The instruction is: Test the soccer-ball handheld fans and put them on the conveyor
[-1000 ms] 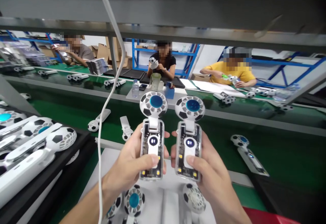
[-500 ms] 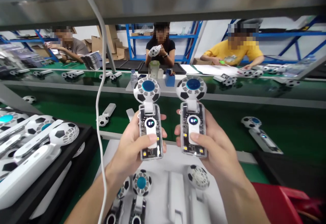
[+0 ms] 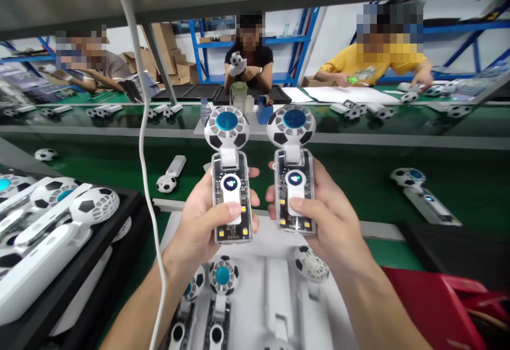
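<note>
My left hand (image 3: 205, 214) is closed around a handheld fan (image 3: 227, 132) with a soccer-ball head, a blue hub and a clear case over a circuit board. Its thumb lies on the white button strip below a small lit round display. My right hand (image 3: 326, 206) grips a matching handheld fan (image 3: 292, 127), thumb on the same strip, display lit too. Both fans stand upright side by side, apart from each other. Below them, on a white surface (image 3: 255, 254), lie more fans, among them one with a blue hub (image 3: 222, 275) and a white one (image 3: 313, 265).
A black tray (image 3: 131, 212) of fans is stacked at left. A white cable (image 3: 140, 143) hangs in front. Green conveyor (image 3: 350, 180) carries scattered fans, one (image 3: 426, 196) at right. A red bin (image 3: 426, 302) stands lower right. Across the line, several co-workers sit, one in yellow (image 3: 370, 68).
Both displays have changed from digits to a fan-like symbol. The view has shifted slightly. On the conveyor, the fan at right has moved right. The middle co-worker has raised a fan upright.
</note>
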`<state>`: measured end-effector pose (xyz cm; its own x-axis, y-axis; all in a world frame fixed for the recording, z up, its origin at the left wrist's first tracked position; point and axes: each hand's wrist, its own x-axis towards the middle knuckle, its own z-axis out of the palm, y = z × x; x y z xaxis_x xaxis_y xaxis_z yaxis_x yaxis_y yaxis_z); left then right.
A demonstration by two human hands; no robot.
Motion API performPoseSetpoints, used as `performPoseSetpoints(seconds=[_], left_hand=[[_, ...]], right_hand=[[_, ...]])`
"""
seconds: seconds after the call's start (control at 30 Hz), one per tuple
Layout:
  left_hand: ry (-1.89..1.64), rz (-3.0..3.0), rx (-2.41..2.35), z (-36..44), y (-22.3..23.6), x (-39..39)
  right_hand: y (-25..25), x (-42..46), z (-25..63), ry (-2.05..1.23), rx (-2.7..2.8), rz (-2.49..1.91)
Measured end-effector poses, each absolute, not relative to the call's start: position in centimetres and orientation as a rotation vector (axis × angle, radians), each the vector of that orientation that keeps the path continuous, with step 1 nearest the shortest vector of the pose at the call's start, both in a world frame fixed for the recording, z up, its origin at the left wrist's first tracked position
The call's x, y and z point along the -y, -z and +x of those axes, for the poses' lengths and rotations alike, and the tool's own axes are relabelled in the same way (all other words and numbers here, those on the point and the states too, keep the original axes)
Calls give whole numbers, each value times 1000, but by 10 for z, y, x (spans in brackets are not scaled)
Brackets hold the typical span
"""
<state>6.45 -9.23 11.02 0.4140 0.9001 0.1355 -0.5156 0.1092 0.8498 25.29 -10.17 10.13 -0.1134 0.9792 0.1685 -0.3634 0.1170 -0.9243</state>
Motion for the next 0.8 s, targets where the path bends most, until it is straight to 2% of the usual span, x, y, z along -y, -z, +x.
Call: performPoseSetpoints(seconds=[0.57,0.8], left_hand=[[-1063,1074,-460,63,-108,94],[-1053,1077,-503,64,-109,94]], right_hand=[[-108,108,264,-1322,1269,-775],[-105,106,260,-1334,1158,-716]])
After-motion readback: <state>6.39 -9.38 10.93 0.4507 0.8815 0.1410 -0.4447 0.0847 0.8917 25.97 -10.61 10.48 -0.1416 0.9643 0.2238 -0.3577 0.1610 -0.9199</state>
